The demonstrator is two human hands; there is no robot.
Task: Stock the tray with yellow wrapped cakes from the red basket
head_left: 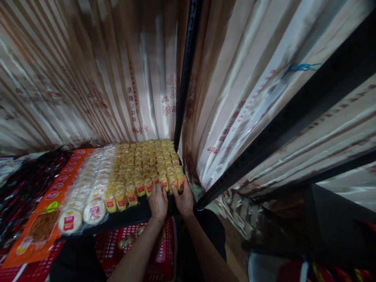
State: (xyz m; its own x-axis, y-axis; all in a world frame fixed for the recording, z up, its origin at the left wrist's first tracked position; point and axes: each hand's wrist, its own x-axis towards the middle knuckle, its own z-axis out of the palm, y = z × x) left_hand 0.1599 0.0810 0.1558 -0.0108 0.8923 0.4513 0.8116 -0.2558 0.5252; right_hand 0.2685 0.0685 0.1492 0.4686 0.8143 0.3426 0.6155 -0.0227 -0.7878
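Observation:
Both my hands reach to the front right corner of a dark shelf (129,220) packed with rows of small yellow wrapped cakes (147,162). My left hand (158,202) rests on the front packs, fingers curled around one of them. My right hand (183,200) presses against the last pack at the row's right end, fingers bent over it. Stacks of round white cakes (88,196) with red labels lie left of the yellow ones.
An orange snack packet (41,219) and dark red packets (20,188) lie further left. A black upright post (185,74) stands behind the shelf corner, with shiny striped curtains on both sides. A red plastic basket (164,254) sits below my arms.

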